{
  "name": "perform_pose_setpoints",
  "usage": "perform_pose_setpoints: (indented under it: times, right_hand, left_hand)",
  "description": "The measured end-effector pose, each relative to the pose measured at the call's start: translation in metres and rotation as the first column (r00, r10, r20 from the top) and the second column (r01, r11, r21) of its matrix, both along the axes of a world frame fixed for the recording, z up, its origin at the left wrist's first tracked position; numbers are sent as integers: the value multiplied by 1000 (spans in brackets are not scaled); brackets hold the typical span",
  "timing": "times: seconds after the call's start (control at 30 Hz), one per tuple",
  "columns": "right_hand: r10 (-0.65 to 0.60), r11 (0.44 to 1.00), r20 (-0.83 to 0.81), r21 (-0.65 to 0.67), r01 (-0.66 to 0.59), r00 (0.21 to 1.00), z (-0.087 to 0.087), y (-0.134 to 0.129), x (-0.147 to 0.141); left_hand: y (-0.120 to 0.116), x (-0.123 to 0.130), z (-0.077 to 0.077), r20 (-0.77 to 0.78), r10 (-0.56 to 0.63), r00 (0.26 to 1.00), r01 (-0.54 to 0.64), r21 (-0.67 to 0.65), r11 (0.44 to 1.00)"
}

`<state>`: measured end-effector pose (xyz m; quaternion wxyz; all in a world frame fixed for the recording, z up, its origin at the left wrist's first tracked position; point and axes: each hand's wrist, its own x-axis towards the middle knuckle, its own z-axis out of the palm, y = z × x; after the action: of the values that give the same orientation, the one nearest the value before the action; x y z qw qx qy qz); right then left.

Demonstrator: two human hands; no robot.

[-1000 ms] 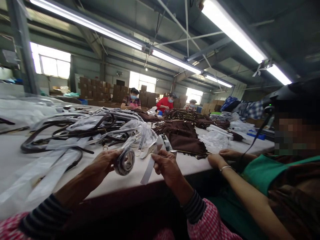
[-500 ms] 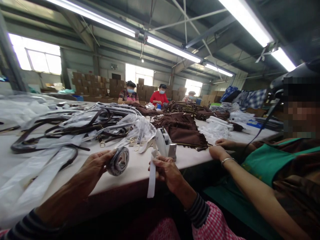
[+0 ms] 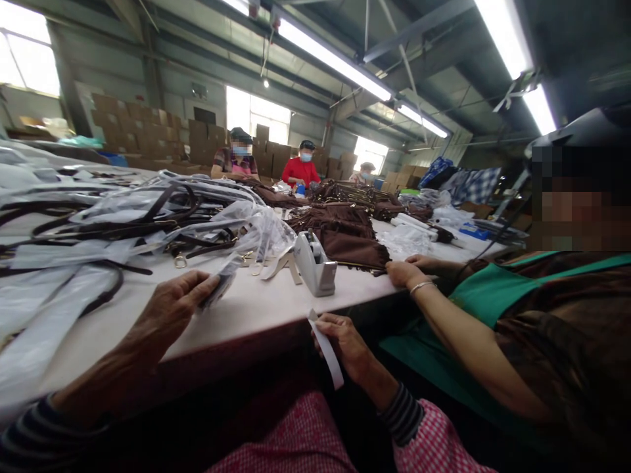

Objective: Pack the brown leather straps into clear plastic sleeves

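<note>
My left hand (image 3: 170,312) is closed on a coiled strap (image 3: 221,282) wrapped in clear plastic, seen nearly edge-on above the table's front edge. My right hand (image 3: 348,345) pinches the upper end of a white strip (image 3: 328,355), which hangs down with a slight curve in front of the table edge. Whether it is tape or paper I cannot tell. Behind that hand a grey tape dispenser (image 3: 315,272) stands on the table, apart from my fingers. Left of it lie loose pale strips (image 3: 280,264).
Dark straps in clear plastic (image 3: 162,210) are heaped at the left. Brown fringed bags (image 3: 340,230) are piled behind the dispenser. Close on my right, a co-worker in a green apron (image 3: 473,295) has both hands at the table edge (image 3: 365,307). Several people sit across.
My right hand has pulled the white strip down and away from the dispenser. My left hand has turned the coil from face-on to nearly edge-on. The head view has shifted.
</note>
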<state>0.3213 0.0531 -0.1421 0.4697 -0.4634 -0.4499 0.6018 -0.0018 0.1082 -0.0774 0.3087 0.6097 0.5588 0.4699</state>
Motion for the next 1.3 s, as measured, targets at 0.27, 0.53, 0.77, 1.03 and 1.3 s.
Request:
perform_pose_setpoints:
  times: [0.27,0.53,0.77,1.03,1.3]
  right_hand:
    - [-58,975,648,199,-95,759,-41,-9,17]
    - [-252,841,967,239,-486,40,-164,-53,20]
    - [-304,722,953,241,-649,16,-148,-94,45]
    - [165,964,926,-78,-256,341,-113,-174,109]
    - [-43,995,186,-84,59,982,-15,-94,63]
  left_hand:
    - [10,-7,-13,-403,112,908,-67,123,990]
    - [30,-21,-53,-728,223,648,95,368,925]
    - [27,-19,-54,-777,184,602,167,348,922]
    - [22,-16,-47,-835,165,525,182,299,937]
    - [37,-24,-52,-846,137,515,100,218,971]
